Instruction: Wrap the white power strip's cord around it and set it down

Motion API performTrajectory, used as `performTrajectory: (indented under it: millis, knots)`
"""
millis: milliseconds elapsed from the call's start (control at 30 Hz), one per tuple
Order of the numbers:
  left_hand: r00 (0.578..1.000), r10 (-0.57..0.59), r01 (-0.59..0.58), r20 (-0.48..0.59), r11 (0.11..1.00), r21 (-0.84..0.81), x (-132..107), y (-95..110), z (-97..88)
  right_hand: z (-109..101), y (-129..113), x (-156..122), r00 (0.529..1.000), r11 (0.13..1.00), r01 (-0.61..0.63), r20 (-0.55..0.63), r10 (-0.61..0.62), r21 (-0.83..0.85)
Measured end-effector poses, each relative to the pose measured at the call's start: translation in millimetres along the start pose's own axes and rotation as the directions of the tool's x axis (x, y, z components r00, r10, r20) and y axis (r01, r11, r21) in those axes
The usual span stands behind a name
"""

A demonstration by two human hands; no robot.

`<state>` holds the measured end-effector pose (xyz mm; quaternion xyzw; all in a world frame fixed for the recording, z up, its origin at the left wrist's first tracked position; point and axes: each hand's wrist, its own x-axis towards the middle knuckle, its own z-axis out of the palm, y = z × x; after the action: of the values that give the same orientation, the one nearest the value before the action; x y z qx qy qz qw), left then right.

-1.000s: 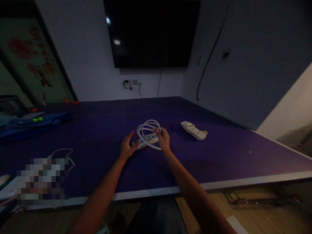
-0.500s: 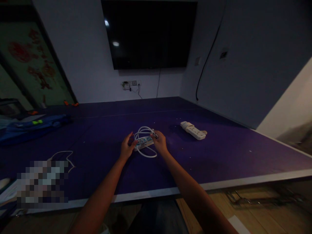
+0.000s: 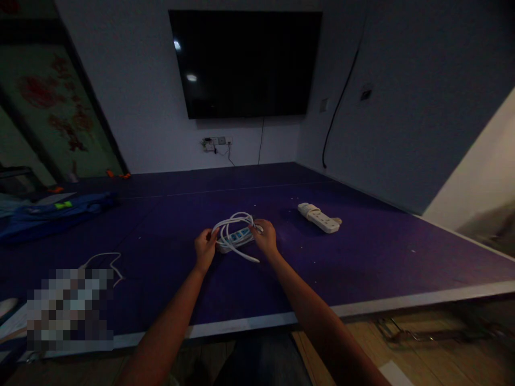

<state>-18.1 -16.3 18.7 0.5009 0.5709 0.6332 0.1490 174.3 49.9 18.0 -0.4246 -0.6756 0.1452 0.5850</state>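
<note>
A white power strip with blue sockets (image 3: pixel 240 235) lies on the purple table, partly hidden under loops of its white cord (image 3: pixel 231 220). My left hand (image 3: pixel 206 249) pinches the cord loops at the strip's left end. At the right end, my right hand (image 3: pixel 264 237) has its fingers closed around the gathered cord; the exact grip is partly hidden. One cord loop hangs forward below the strip, between the hands. Farther right lies a second white power strip (image 3: pixel 322 219) with its cord wrapped around one end.
The purple table (image 3: pixel 161 300) has a pale front edge. Blue cloth (image 3: pixel 60 212) lies at the left, and a thin white cable (image 3: pixel 112 255) runs from a blurred-out object (image 3: pixel 72 308). A black television (image 3: pixel 245 64) hangs on the wall behind.
My left hand has closed on the cord loops and shifted slightly left and down. The loops have spread leftward over the strip. My right hand stays at the right end.
</note>
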Motion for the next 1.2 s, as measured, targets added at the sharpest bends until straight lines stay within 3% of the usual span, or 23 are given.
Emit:
performTrajectory:
  millis: [100,267,467,767,1000,1200]
  knots:
    - [0.995,-0.089,0.084,-0.045,0.991,-0.104,0.6,-2.6,1.4,0.7,3.6,-0.3,0.999,0.999,-0.048,-0.008,0.048,-0.013]
    - [0.988,-0.143,0.129,-0.065,0.975,-0.183,2.8,-6.7,5.1,2.9,7.9,-1.1,0.995,0.995,-0.094,-0.03,0.094,-0.019]
    - [0.986,-0.16,0.149,-0.045,0.972,-0.181,5.4,-11.5,5.0,0.5,10.5,-0.2,0.999,0.997,-0.015,0.051,0.019,-0.07]
    - [0.996,-0.033,0.032,-0.078,0.999,-0.014,4.4,-12.1,3.4,-0.7,9.3,0.4,0.999,0.998,0.03,0.046,-0.028,-0.051]
    - [0.991,0.137,-0.134,-0.009,0.981,0.14,2.5,-10.3,3.6,1.7,10.1,0.5,1.0,1.0,0.01,-0.014,-0.011,-0.014]
    - [0.972,0.229,-0.237,0.06,0.926,0.295,-0.6,-11.8,4.0,0.0,7.5,1.3,0.995,0.993,0.085,0.061,-0.08,-0.079]
